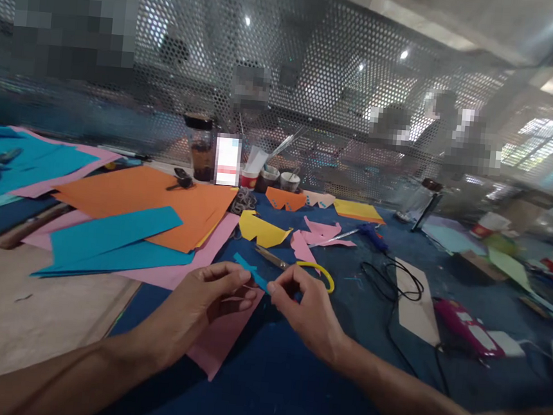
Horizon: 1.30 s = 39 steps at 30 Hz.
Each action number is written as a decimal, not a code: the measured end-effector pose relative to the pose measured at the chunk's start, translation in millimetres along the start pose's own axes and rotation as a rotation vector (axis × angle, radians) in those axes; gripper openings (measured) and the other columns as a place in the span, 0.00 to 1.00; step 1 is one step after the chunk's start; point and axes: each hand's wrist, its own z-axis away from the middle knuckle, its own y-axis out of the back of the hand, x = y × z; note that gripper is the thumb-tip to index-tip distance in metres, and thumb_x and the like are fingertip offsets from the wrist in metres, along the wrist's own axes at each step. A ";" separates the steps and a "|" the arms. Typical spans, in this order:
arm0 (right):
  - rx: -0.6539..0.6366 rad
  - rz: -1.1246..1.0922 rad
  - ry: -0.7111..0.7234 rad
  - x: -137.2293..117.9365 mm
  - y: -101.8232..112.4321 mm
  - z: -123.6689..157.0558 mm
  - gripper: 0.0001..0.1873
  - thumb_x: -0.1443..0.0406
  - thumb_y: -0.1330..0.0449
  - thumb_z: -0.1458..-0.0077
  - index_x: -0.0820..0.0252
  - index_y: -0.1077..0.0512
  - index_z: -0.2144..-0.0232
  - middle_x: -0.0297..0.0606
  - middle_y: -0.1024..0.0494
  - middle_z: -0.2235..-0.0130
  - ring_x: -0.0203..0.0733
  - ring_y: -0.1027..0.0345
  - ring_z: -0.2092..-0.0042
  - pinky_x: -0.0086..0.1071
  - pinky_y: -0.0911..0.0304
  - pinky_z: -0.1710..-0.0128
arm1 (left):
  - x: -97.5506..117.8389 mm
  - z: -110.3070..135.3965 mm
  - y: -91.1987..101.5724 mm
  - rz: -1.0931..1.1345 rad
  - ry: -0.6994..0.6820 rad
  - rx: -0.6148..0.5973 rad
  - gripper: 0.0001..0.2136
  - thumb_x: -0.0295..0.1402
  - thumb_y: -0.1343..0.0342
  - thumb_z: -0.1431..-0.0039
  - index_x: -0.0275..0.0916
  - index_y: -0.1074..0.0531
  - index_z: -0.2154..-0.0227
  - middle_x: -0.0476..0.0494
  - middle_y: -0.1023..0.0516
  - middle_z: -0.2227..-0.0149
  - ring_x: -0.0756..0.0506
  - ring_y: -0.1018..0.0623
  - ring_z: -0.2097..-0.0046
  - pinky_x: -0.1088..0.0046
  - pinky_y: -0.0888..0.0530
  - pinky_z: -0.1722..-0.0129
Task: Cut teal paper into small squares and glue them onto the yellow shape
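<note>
Both hands pinch a small blue paper strip (250, 270) above the blue table (262, 368) — left hand (205, 301) and right hand (309, 310) gripping opposite ends. Yellow-handled scissors (300, 268) lie just behind; a pink sheet (222, 332) lies beneath. Small cups (269, 180) at the mesh screen (315, 94) hold tools — contents unclear.

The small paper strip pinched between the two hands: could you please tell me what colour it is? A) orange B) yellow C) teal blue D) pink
C: the paper strip held between the left hand and the right hand is teal blue, like the big blue sheets to the left; the pink sheet lies beneath the hands.
</note>
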 end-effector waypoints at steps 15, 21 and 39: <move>-0.184 -0.262 -0.038 -1.2 2.6 -5.5 0.09 0.60 0.33 0.43 0.60 0.24 0.64 0.33 0.22 0.66 0.36 0.29 0.65 0.29 0.34 0.64 | -6.2 2.5 -6.7 -0.478 0.089 -0.130 0.15 0.44 0.30 0.51 0.41 0.28 0.75 0.53 0.24 0.83 0.51 0.29 0.82 0.78 0.34 0.82; -0.224 -0.458 -0.119 -0.1 4.7 -7.0 0.14 0.55 0.31 0.44 0.59 0.25 0.65 0.31 0.24 0.69 0.35 0.30 0.69 0.31 0.33 0.66 | 1.0 8.0 -9.5 -0.213 0.138 -0.168 0.09 0.40 0.34 0.42 0.40 0.20 0.67 0.41 0.14 0.64 0.44 0.19 0.64 0.70 0.23 0.63; -0.209 -0.511 -0.081 2.1 4.6 -7.8 0.17 0.51 0.35 0.38 0.59 0.24 0.64 0.34 0.22 0.66 0.35 0.29 0.66 0.30 0.34 0.62 | -4.8 2.3 3.7 -0.029 0.171 -0.189 0.05 0.34 0.30 0.42 0.40 0.19 0.70 0.49 0.18 0.68 0.51 0.23 0.64 0.78 0.29 0.60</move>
